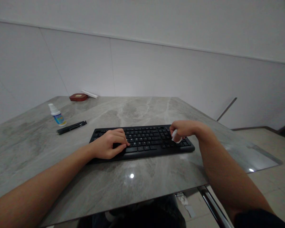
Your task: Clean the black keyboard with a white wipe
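A black keyboard [146, 139] lies on the grey marbled table [142, 110] in front of me. My left hand [110, 144] rests on its left part, with the fingers bent over the keys and the thumb apart from them. Over the number keys at the right end, my right hand [181, 128] is bent down at the wrist and closed on a crumpled white tissue [174, 135]. The tissue is at the keys; whether it touches them I cannot tell. Some of the right fingertips are hidden.
A small spray bottle [58, 117] with a blue label stands at the left, near a long narrow black object [72, 127]. Farther back are a reddish-brown box [78, 97] and a white strip [89, 94] by the wall. The table's front edge runs below the keyboard.
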A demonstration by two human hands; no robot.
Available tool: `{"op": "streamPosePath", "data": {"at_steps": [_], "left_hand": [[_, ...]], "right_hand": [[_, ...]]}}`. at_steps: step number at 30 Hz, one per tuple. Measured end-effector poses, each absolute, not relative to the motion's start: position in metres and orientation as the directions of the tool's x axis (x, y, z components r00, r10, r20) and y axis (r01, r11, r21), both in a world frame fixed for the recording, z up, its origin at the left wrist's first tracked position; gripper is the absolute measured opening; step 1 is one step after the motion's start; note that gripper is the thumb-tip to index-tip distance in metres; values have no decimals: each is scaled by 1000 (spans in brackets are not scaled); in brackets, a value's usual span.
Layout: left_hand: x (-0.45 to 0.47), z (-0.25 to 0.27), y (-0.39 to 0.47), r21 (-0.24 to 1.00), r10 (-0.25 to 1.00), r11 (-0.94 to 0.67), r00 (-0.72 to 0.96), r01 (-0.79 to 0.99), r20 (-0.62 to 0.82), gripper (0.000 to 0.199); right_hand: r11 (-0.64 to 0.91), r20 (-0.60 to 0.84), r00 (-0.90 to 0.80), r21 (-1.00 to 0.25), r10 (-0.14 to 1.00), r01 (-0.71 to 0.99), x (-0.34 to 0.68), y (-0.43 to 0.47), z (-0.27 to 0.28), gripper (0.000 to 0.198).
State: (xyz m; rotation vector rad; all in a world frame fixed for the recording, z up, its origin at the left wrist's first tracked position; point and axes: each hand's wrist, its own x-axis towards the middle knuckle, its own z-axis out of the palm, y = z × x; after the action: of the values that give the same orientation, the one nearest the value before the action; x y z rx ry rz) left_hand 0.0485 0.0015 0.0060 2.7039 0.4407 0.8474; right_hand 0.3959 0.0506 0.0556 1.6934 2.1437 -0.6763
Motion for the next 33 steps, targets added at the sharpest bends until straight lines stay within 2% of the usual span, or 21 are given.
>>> {"op": "streamPosePath", "data": {"at_steps": [8, 15, 29, 33], "left_hand": [[48, 6, 1, 340, 362, -918, 783, 204, 506, 21], [48, 6, 1, 347, 364, -916, 781, 201, 508, 21], [48, 5, 2, 348, 365, -916, 780, 201, 508, 20], [49, 6, 2, 346, 364, -916, 781, 202, 508, 21]], "right_hand": [[43, -549, -68, -59, 833, 997, 420, 59, 55, 31], [-57, -546, 38, -19, 837, 998, 435, 62, 56, 31], [-39, -554, -7, -70, 833, 997, 423, 54, 57, 21], [49, -547, -125, -152, 827, 987, 411, 50, 58, 16]]}}
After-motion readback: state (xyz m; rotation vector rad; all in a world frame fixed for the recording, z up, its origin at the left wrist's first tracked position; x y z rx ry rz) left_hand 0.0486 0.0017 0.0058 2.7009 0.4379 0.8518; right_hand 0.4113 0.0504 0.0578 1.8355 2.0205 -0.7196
